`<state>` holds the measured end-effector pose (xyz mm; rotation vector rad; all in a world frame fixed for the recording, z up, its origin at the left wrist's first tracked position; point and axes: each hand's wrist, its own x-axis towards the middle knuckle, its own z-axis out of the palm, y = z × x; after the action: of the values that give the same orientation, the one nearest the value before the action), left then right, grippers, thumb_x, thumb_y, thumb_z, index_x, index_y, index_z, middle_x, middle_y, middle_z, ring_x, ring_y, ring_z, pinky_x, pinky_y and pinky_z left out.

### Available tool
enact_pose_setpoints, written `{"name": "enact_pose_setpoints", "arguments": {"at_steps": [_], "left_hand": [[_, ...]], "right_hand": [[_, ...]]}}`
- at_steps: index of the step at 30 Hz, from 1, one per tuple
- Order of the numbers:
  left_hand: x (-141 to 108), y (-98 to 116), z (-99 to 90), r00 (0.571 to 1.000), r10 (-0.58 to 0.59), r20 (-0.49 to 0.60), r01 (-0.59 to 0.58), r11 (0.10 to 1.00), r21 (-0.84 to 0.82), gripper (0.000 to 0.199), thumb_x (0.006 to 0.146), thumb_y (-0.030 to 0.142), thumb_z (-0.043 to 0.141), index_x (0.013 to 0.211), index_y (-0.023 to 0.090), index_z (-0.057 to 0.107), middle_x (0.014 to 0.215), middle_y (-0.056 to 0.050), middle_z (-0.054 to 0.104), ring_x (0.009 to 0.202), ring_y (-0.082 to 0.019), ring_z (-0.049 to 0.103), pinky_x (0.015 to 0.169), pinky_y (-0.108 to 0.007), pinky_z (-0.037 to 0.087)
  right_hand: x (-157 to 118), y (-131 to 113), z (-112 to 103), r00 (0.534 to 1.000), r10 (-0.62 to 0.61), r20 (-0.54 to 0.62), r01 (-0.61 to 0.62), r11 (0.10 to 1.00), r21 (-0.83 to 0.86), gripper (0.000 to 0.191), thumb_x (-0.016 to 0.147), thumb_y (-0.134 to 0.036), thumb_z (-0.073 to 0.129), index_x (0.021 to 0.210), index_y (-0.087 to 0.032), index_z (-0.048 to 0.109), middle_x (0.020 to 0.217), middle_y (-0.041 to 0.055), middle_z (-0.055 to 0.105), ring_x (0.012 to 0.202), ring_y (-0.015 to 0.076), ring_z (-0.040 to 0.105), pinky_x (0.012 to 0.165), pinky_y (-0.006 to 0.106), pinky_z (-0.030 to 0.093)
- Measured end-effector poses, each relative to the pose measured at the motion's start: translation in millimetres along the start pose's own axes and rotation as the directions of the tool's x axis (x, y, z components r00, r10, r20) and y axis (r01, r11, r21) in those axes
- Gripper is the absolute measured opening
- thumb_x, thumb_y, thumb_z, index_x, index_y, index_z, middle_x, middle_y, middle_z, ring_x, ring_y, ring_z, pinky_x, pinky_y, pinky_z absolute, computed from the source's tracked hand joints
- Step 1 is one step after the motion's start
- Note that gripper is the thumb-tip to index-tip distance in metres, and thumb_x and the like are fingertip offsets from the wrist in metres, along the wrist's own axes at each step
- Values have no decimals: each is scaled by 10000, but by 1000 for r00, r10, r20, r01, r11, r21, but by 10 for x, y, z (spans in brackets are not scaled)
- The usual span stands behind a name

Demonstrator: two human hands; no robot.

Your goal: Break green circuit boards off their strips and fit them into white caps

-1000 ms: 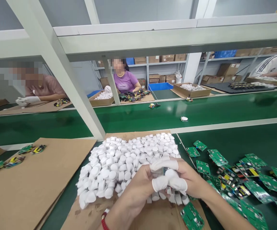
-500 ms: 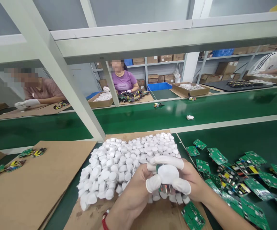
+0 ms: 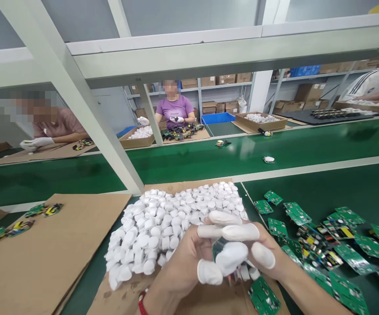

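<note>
My left hand (image 3: 193, 250) and my right hand (image 3: 264, 243), white cots on their fingertips, are closed around one small green circuit board (image 3: 219, 247). A white rounded piece (image 3: 232, 257) covers part of that board, between my thumbs and fingers. My fingers hide most of the board, and its lower side is blurred. Beneath and beyond my hands a large heap of white pieces (image 3: 156, 229) lies on a cardboard sheet (image 3: 133, 294). Just below my right wrist rests another green circuit board (image 3: 264, 295).
Many circuit boards (image 3: 355, 258) lie to the right. Cardboard (image 3: 51, 245) carrying several boards is at left. A green conveyor belt (image 3: 182, 161) crosses ahead, with a few assemblies (image 3: 268, 159) on it. A slanted metal post (image 3: 87, 96) rises left of centre. Co-workers sit beyond.
My fingers have shifted over the board, and the board with its white piece has tilted. Assemblies on the belt have moved right. The co-worker in purple has raised their hands.
</note>
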<state>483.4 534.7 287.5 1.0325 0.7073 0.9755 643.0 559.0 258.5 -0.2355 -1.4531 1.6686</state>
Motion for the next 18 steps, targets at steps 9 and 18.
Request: {"name": "enact_pose_setpoints", "arguments": {"at_steps": [9,18], "left_hand": [[-3,-31,-90,985,101,140,-117,988,105,471,496,344,834,938,220,729,879,-79,704,733,-209,600,684,-316,473],[39,-20,-64,970,235,62,-237,971,17,493,454,384,834,923,276,730,728,-48,687,688,-183,595,626,-272,467]], "right_hand": [[25,97,140,987,-16,-157,39,988,147,292,674,-460,705,764,-228,552,1037,95,659,748,211,669,490,258,488],[1,111,131,897,-406,-176,356,898,-258,156,857,-362,548,948,-297,657,1137,77,655,783,233,691,685,409,565]]}}
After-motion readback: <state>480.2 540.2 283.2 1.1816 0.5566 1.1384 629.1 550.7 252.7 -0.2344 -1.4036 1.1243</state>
